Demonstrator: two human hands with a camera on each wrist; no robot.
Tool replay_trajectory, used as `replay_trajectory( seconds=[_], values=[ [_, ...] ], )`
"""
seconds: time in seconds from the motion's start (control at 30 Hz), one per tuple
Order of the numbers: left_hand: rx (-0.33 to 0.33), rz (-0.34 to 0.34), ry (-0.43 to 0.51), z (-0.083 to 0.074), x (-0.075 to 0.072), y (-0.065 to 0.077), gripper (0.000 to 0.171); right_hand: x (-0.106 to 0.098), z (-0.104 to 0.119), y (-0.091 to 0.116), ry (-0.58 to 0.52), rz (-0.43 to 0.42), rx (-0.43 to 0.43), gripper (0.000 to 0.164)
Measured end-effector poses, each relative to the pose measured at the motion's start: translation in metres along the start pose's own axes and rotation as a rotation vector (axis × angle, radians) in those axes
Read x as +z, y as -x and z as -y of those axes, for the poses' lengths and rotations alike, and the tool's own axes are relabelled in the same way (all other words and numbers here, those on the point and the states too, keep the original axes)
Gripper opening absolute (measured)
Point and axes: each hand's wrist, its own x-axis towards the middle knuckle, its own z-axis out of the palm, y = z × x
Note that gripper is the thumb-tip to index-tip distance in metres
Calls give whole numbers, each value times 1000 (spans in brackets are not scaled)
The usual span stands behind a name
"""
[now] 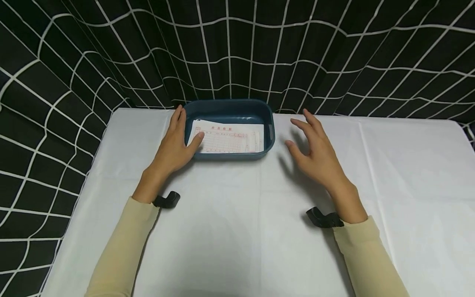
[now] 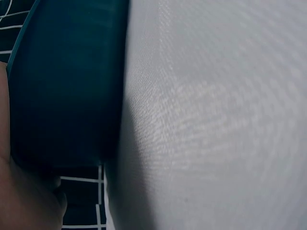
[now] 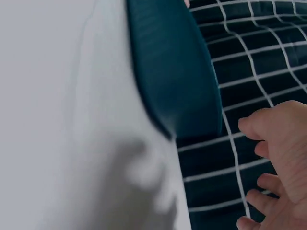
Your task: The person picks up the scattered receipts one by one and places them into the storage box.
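A dark blue plastic basin (image 1: pixel 230 156) with rounded corners stands at the table's far edge. Inside it lie white paper slips (image 1: pixel 226 138) printed with red lines and red text. My left hand (image 1: pixel 174 144) grips the basin's left end, thumb over the rim and fingers along the outer side. The left wrist view shows the basin's outer wall (image 2: pixel 72 86) beside this hand. To the right of the basin, my right hand (image 1: pixel 315 152) hovers with spread, slightly bent fingers and holds nothing. In the right wrist view a gap separates its thumb from the basin (image 3: pixel 177 76).
A white cloth (image 1: pixel 222 231) covers the table. Black panels with white netting (image 1: pixel 252 62) rise behind and to the left of it. Each wrist wears a black mount (image 1: pixel 323 218) that juts inward.
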Motion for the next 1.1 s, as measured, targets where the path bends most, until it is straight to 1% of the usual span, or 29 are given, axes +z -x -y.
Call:
replay_trajectory(
  seconds=[0.17,0.23,0.33,0.53,0.7,0.97,1.1],
  values=[
    [-16,-27,-27,4,-10,3,92,-1,-10,-4,39,-23,-21,53],
    [-12,-28,-28,5,-11,3,92,-2,-14,-5,51,-33,-21,52],
    [-3,-25,-21,5,-10,2,92,-4,-18,-6,59,-41,-16,53],
    [-12,-22,-16,2,-7,1,93,-5,-22,-5,70,-6,3,59],
    [-11,-15,-12,0,-5,0,93,-7,-24,-3,84,7,10,59],
    [-6,-16,-5,-4,-1,-2,93,-15,-26,2,102,44,71,59],
    [-10,-7,0,-5,2,-2,93,-18,-25,6,103,72,79,61]
  ],
)
